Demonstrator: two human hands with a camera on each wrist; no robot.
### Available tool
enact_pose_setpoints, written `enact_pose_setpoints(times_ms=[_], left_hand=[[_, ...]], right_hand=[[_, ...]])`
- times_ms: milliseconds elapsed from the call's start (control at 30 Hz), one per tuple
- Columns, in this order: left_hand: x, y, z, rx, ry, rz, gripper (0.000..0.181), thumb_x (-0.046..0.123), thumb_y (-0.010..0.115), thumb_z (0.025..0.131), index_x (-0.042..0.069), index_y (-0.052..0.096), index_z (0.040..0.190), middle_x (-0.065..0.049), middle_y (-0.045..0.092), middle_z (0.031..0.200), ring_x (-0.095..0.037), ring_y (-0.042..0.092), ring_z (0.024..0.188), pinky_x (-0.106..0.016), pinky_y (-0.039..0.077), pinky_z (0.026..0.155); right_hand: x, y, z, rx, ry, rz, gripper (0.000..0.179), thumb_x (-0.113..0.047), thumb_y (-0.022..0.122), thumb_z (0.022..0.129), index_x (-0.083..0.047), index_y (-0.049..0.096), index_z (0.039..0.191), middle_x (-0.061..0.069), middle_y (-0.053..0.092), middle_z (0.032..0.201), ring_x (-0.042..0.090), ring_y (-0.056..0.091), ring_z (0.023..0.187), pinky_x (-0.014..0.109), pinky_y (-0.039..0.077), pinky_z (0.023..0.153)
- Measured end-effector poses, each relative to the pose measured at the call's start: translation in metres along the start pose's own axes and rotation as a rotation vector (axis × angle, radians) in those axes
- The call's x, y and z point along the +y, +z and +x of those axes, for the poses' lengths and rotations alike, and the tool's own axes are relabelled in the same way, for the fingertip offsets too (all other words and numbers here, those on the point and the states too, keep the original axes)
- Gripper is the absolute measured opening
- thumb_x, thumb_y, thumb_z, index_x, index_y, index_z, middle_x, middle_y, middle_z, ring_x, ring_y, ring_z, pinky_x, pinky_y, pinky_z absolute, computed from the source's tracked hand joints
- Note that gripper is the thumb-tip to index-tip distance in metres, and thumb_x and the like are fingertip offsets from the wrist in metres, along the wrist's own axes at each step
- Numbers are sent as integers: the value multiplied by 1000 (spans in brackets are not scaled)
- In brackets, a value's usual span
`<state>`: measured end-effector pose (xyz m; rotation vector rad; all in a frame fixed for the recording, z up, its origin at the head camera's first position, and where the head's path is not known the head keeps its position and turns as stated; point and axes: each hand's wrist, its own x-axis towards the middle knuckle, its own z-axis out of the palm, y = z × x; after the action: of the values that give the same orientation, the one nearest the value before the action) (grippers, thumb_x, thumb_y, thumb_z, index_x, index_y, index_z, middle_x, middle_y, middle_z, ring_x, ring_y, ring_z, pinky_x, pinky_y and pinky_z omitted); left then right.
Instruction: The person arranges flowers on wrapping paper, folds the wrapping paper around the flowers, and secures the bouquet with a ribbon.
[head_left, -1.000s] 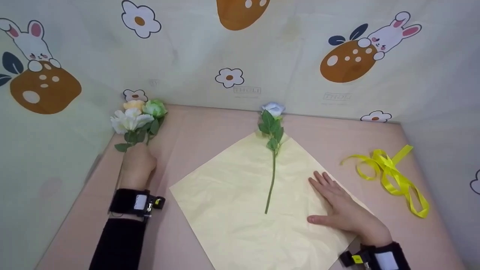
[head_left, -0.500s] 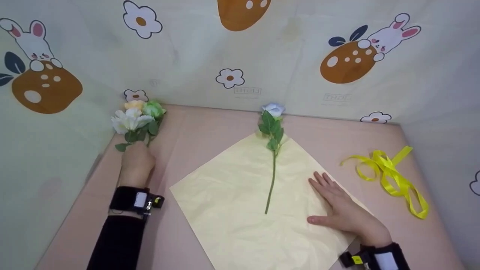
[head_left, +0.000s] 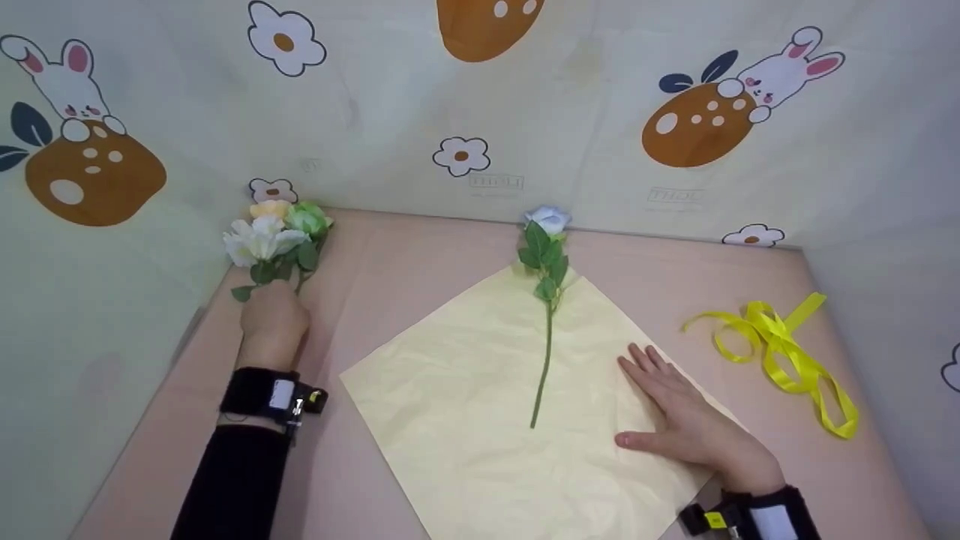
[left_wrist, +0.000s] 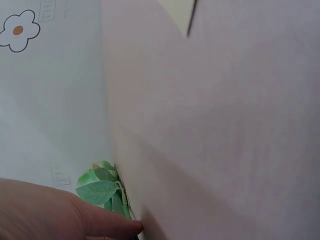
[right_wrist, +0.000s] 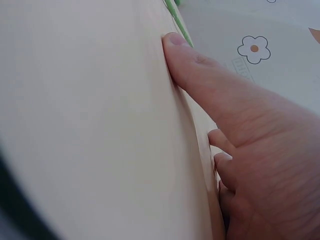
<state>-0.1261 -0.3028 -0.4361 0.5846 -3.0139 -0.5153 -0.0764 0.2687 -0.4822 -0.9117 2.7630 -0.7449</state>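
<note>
At the back left lie artificial flowers: a white flower (head_left: 264, 241), a green flower (head_left: 309, 218) and a peach flower (head_left: 270, 209). My left hand (head_left: 274, 319) is curled low over their stems and grips there; its fingertips are mostly hidden in the head view. In the left wrist view its thumb (left_wrist: 112, 223) reaches down beside the leafy stem (left_wrist: 117, 202). A pale blue rose (head_left: 548, 220) lies upright along the cream wrapping paper (head_left: 457, 390), its bloom beyond the top corner. My right hand (head_left: 694, 420) rests spread on the paper's right side.
A loosely looped yellow ribbon (head_left: 784, 345) lies right of the paper on the pink table (head_left: 397, 255). A patterned cloth wall (head_left: 375, 112) encloses the back and both sides.
My left hand shifts very slightly away from me over the stems, and the leaves and green flower beside it stir a little. The right hand, rose, paper and ribbon keep their places.
</note>
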Motion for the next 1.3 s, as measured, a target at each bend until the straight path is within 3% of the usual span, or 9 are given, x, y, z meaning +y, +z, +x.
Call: enact_pose_setpoints(times_ms=[267, 467, 567, 667, 800, 967, 1100, 1300], left_hand=[[8, 7, -5, 114, 89, 11, 12, -4, 48, 78, -7, 58, 74, -23, 58, 72, -35, 58, 61, -42, 44, 46], [28, -6, -16, 203, 117, -16, 17, -3, 47, 80, -2, 54, 64, -18, 55, 62, -30, 55, 54, -38, 39, 41], [42, -16, -22, 222, 147, -121, 21, 1, 47, 83, 0, 54, 63, -15, 54, 59, -28, 52, 51, -36, 37, 41], [58, -25, -27, 126, 163, -334, 19, 13, 48, 88, 1, 58, 76, -11, 57, 68, -24, 54, 59, -33, 42, 49], [83, -29, -34, -110, 138, -675, 25, 23, 53, 92, 1, 57, 102, -12, 61, 88, -22, 60, 73, -32, 51, 64], [119, -15, -40, -354, 125, -990, 26, 15, 57, 91, -4, 57, 109, -22, 61, 98, -23, 59, 69, -33, 52, 65], [148, 9, -47, -470, 122, -1080, 25, 11, 58, 89, -5, 58, 109, -22, 61, 96, -21, 56, 64, -31, 50, 59], [193, 42, -59, -521, 156, -1048, 18, 14, 58, 89, 1, 58, 102, -14, 64, 90, -28, 58, 68, -29, 45, 51]], right_hand=[[2, -1, 0, -19, -7, 4, 98, -57, 69, 70, -18, 20, 146, 9, 8, 152, 34, 2, 137, 52, 6, 106], [1, -1, 0, -33, -2, -1, 98, -57, 68, 71, -18, 19, 146, 9, 6, 152, 34, 1, 137, 51, 5, 106], [0, -2, 0, -25, 8, -2, 99, -58, 69, 70, -19, 20, 146, 7, 7, 152, 32, 2, 137, 50, 6, 106], [0, -2, 0, -15, 14, -5, 99, -59, 69, 69, -20, 20, 146, 5, 8, 152, 31, 3, 138, 50, 7, 107], [-1, -1, 0, -12, 23, -11, 100, -59, 69, 68, -20, 20, 146, 4, 9, 152, 30, 3, 138, 50, 7, 106], [-1, -1, -1, -16, 34, -9, 100, -59, 69, 68, -21, 20, 146, 3, 8, 152, 29, 2, 138, 52, 8, 106], [-1, -1, -1, -21, 19, -4, 99, -58, 69, 69, -20, 20, 146, 5, 8, 152, 31, 2, 138, 51, 7, 106], [-2, 0, 0, -11, 16, 1, 98, -58, 69, 69, -20, 21, 146, 5, 8, 152, 30, 2, 138, 51, 7, 106]])
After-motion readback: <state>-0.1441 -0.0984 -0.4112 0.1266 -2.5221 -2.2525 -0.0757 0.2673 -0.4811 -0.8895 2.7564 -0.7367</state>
